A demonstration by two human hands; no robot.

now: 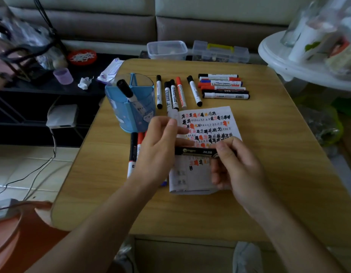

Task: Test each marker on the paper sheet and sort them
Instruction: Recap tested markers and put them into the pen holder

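Observation:
A black marker [196, 151] lies level above the paper sheet [192, 178], which is covered with black, red and orange test marks. My right hand [235, 166] grips the marker's right end; my left hand [160, 142] holds its left end, fingers spread over the sheet. Several markers [171, 92] lie in a row behind the sheet, and a stack of markers [223, 86] lies to the right of them. A black and a red marker [134, 152] lie left of my left hand. One black-capped marker [127, 91] stands in the blue pen holder [129, 107].
The wooden table [269, 154] carries two clear plastic boxes [167, 49] at its far edge. A white round stand [288, 62] with bottles overhangs the right corner. A dark shelf [33, 91] with clutter and cables sits to the left. A sofa is behind.

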